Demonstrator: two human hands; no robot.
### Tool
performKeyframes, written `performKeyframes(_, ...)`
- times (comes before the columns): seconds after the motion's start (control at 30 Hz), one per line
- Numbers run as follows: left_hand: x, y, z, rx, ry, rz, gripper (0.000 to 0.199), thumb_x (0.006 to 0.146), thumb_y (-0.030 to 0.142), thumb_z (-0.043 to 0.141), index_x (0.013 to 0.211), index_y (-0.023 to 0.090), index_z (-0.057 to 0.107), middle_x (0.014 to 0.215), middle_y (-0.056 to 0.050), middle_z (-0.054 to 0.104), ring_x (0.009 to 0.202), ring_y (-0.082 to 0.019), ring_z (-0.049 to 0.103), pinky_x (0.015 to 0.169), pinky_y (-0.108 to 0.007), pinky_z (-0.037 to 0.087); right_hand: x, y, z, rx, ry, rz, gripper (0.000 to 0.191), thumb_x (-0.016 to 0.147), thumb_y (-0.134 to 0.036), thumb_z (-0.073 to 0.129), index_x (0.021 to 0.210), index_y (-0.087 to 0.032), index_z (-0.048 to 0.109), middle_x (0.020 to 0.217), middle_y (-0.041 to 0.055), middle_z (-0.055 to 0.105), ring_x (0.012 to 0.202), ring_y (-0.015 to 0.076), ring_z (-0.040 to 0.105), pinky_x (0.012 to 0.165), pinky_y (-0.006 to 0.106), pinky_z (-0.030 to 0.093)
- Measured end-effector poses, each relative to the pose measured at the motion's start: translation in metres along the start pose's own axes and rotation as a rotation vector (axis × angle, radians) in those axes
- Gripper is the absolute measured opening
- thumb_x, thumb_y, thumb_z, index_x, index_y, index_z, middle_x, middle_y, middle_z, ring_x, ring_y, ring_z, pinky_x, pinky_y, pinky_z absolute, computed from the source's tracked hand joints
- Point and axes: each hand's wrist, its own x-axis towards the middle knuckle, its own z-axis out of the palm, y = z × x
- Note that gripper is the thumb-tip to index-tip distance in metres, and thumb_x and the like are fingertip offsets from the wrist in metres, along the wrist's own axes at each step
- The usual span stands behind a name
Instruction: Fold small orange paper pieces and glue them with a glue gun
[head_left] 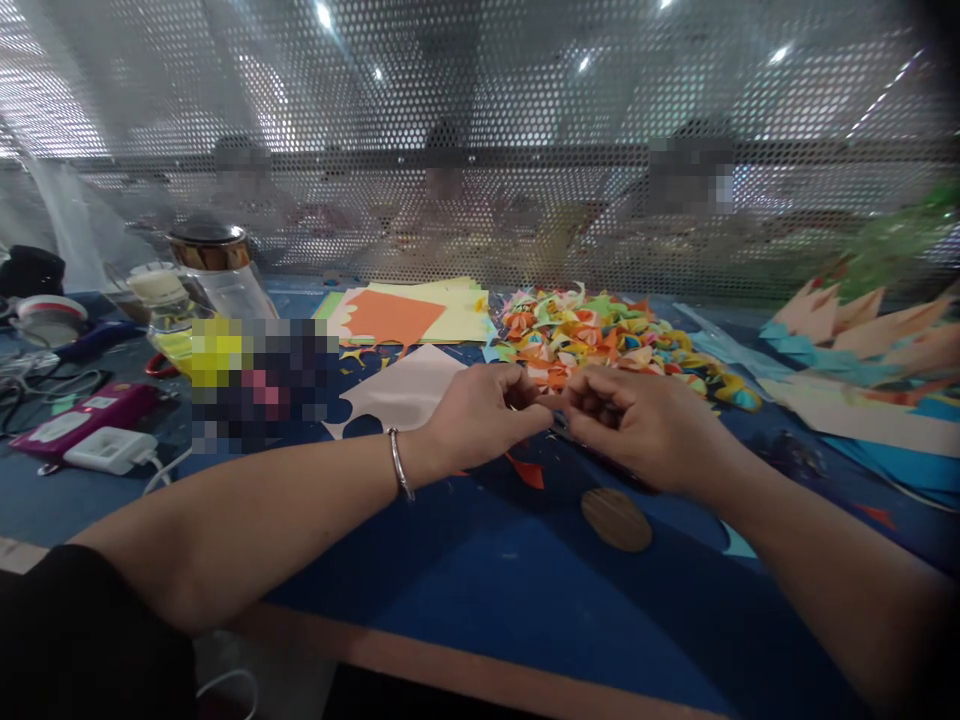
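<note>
Forearms angled inward, both hands (551, 415) curled, fingertips pinched tog.

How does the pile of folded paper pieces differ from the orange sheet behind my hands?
The pile of folded paper pieces is heaped and crumpled, while the orange sheet lies flat. The pile mixes orange, green, yellow and pink; the sheet is one plain orange. The pile sits just behind the right hand, the sheet farther back, past the left hand. Both rest on the blue table.

A perforated metal screen (480, 120) fills the upper frame, with ceiling lights (324, 14) glinting through it. The lower frame is taken up by a blue table (480, 590), edged in wood at the bottom.
</note>
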Motion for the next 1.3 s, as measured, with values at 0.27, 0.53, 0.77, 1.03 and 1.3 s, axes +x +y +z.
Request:
performKeyframes(0.27,0.001,-0.002,-0.001,0.041,0.008,0.015,0.009,0.074,0.028,0.066,0.075,0.02,0.062,0.064,0.003,0.063,0.058,-0.012,0.064,0.054,-0.024,0.046,0.002,-0.003,-0.004,-0.002,-0.048,0.002,0.012,0.081,-0.034,0.06,0.072,-0.026,0.059,0.054,-0.0021,0.058,0.048,0.0141,0.051,0.048,0.029,0.039)
performKeyframes(0.53,0.0,-0.001,-0.002,0.066,0.022,0.004,0.012,0.074,0.03,0.068,0.074,0.02,0.062,0.065,0.002,0.064,0.06,-0.012,0.062,0.055,-0.024,0.046,0.001,0.001,-0.003,0.017,-0.058,0.036,0.016,0.084,-0.038,0.062,0.075,-0.025,0.062,0.056,-0.0015,0.06,0.049,0.0145,0.054,0.049,0.029,0.042)
performKeyframes(0.77,0.0,0.0,-0.004,0.107,0.009,0.01,0.011,0.076,0.029,0.067,0.072,0.021,0.061,0.066,0.002,0.063,0.064,-0.013,0.062,0.058,-0.025,0.045,0.001,0.006,-0.001,0.018,-0.051,0.046,0.018,0.085,-0.04,0.063,0.076,-0.025,0.064,0.058,-0.0005,0.062,0.05,0.0152,0.057,0.049,0.029,0.044)
performKeyframes(1.03,-0.001,0.003,-0.004,0.333,0.067,0.223,0.012,0.081,0.029,0.072,0.088,0.02,0.067,0.095,-0.006,0.075,0.089,-0.02,0.067,0.077,-0.032,0.05,0.0,0.009,-0.003,-0.018,-0.067,0.047,0.021,0.086,-0.043,0.062,0.076,-0.025,0.064,0.058,-0.0012,0.062,0.049,0.0145,0.056,0.05,0.029,0.042)
performKeyframes(1.3,0.0,-0.003,0.001,0.245,-0.007,0.255,0.023,0.088,0.019,0.068,0.111,0.02,0.073,0.094,-0.004,0.077,0.082,-0.017,0.065,0.076,-0.03,0.051,0.001,0.006,-0.002,-0.065,-0.075,-0.05,0.017,0.081,-0.035,0.061,0.067,-0.026,0.057,0.052,-0.0017,0.059,0.045,0.0143,0.054,0.047,0.029,0.038)
